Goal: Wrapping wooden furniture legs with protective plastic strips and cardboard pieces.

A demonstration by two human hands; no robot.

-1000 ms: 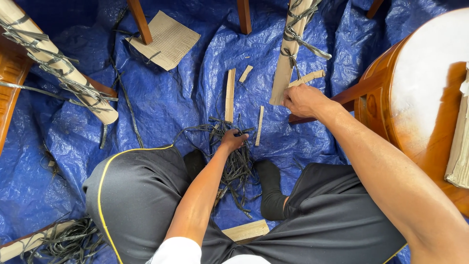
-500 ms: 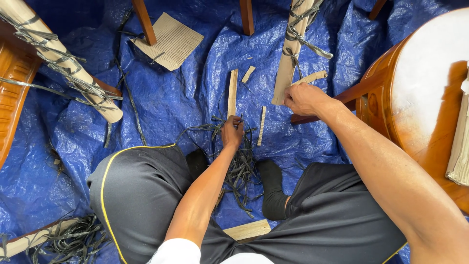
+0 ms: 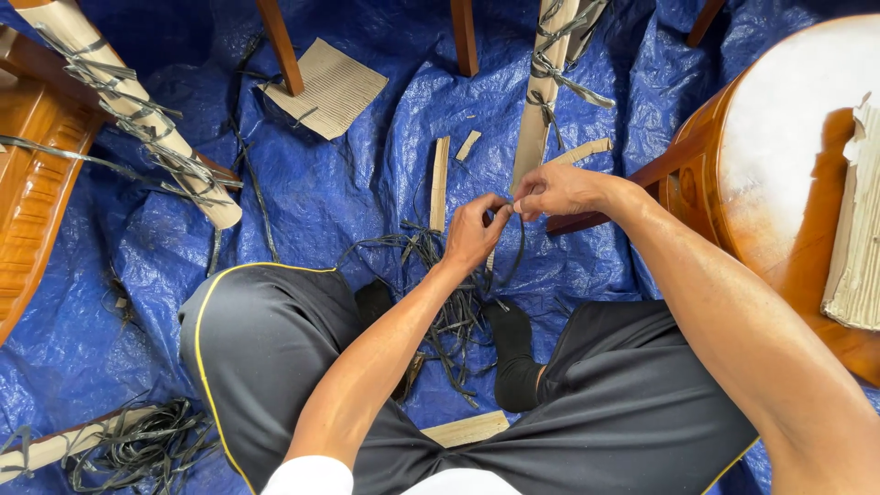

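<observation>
Blue tarp (image 3: 330, 192), 2 hands, 1 strap (image 3: 519, 240)

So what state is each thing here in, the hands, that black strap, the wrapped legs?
left hand: shut, pinching the black strap.
right hand: shut on the same strap.
black strap: looped, hanging between both hands.
strap pile: loose, tangled on the blue tarp.
wrapped leg: cardboard-covered, tied with strapping.
cardboard sheet: lying flat.

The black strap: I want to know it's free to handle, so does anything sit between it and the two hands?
Nothing visible does. The left hand and right hand both pinch the black strap directly.
</observation>
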